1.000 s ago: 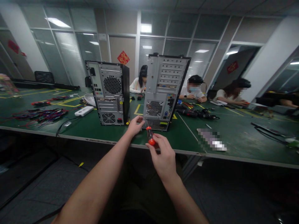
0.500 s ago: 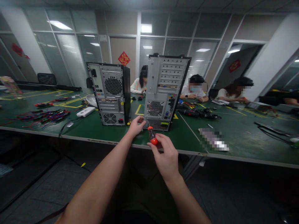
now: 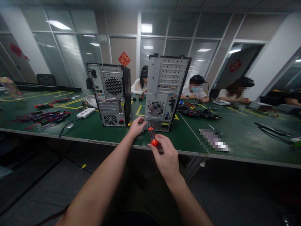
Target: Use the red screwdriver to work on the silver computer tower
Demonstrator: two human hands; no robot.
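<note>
My right hand [image 3: 166,153] grips a red and black screwdriver [image 3: 152,137] by the end of its handle. The thin shaft points up and away, toward the lower left corner of the taller computer tower [image 3: 154,75], whose back panel faces me. Beside that corner and the screwdriver's tip is my left hand [image 3: 137,126], its thumb and fingers drawn together. Whatever sits between those fingers is too small to make out. Left of it stands a shorter computer tower [image 3: 110,75], also with its back toward me.
A green table [image 3: 80,131] carries both towers. On its left lie bundled wires [image 3: 47,117] and a white power strip [image 3: 86,112]; on its right, black cables [image 3: 199,113] and a blurred-out phone-like object [image 3: 214,140]. Several people [image 3: 197,89] sit across the table.
Both hands and the screwdriver keep almost the same place at the tall tower's lower corner. The whole view has shifted very slightly.
</note>
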